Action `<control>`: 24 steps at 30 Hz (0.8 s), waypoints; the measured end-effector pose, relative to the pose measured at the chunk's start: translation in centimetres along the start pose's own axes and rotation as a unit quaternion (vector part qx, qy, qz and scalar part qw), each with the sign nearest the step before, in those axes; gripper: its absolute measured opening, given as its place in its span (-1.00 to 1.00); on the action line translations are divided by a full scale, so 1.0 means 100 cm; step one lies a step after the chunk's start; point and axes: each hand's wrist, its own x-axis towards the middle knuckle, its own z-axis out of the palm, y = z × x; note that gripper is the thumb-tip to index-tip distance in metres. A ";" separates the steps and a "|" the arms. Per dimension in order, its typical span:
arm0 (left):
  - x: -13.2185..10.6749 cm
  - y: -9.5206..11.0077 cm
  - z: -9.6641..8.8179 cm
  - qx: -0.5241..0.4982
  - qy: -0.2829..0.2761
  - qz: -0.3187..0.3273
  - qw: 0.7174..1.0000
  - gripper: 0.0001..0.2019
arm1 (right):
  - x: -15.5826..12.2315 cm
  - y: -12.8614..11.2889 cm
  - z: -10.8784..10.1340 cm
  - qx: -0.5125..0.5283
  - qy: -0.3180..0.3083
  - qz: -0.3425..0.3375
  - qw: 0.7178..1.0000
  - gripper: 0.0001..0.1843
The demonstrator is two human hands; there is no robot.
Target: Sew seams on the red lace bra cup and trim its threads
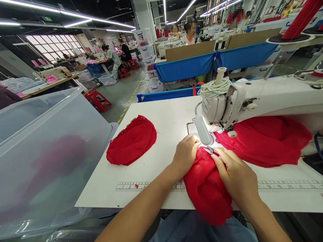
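Trimming step (head view): likely snipping at red cloth (205, 188); next seems to call for steady cloth, careful blades.
Left hand (186, 153): grip pinching cloth's far edge.
Right hand (236, 173): grip pinching small scissors (209, 150).
Cloth spot: on surface (171, 117) by sewing machine (272, 97), draping off front edge.
Clear bin (83, 114): left of surface, reddish stuff (60, 153) blurred inside.

The left hand (185, 154) and right hand (238, 173) are bare, as are both wrists, and the forearms (146, 205) are uncovered as far as the view's lower edge. Across the lap lies a muted blue-grey garment (174, 228), plain and softly creased, blurred enough that its weave and cut cannot be told. Its upper part is hidden behind the tabletop (141, 198).
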 end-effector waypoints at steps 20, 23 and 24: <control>-0.002 0.002 0.001 -0.020 0.007 0.011 1.000 -0.77 | 0.001 -0.007 0.000 -0.020 0.013 -0.051 0.998 -0.64; -0.002 0.002 0.002 -0.030 0.010 0.007 0.999 -0.77 | 0.000 -0.006 0.002 -0.016 0.020 -0.050 0.998 -0.63; -0.002 0.002 0.002 -0.034 0.011 0.006 0.999 -0.78 | -0.001 -0.005 0.003 -0.014 0.022 -0.048 0.999 -0.63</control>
